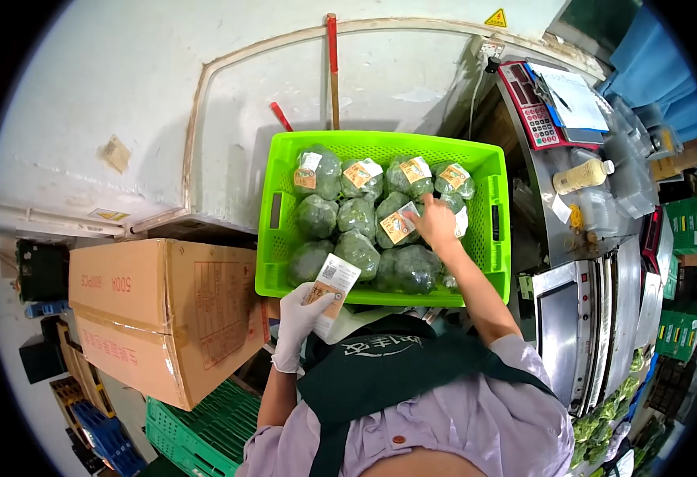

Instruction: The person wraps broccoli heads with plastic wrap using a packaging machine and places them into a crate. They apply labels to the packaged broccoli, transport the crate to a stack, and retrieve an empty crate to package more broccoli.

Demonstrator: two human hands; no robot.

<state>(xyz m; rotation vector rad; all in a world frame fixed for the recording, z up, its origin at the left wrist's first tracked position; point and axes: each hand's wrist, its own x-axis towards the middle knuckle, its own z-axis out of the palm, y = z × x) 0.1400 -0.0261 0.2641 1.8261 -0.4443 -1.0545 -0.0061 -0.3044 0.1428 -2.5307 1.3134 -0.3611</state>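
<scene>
My left hand (pixel 299 324), in a white glove, is closed on a stack of printed labels (pixel 337 278) at the front edge of a bright green crate (pixel 487 151). Inside the crate, plastic-wrapped broccoli heads (pixel 357 216) sit in rows. The back row carries orange-and-white labels (pixel 362 172). My bare right hand (pixel 437 222) is over the middle-right heads, thumb touching a label (pixel 397 227) on one of them. Its thumb and index finger are apart; the other fingers are curled and partly hidden. A white label (pixel 460 222) shows just right of this hand.
A large cardboard box (pixel 165 310) stands left of the crate, with a green slatted crate (pixel 205 429) below it. On the right, a metal counter (pixel 551 230) holds a red scale (pixel 535 111), a clipboard (pixel 571 99) and a bottle (pixel 583 176). Red-handled tools (pixel 332 71) lean against the wall.
</scene>
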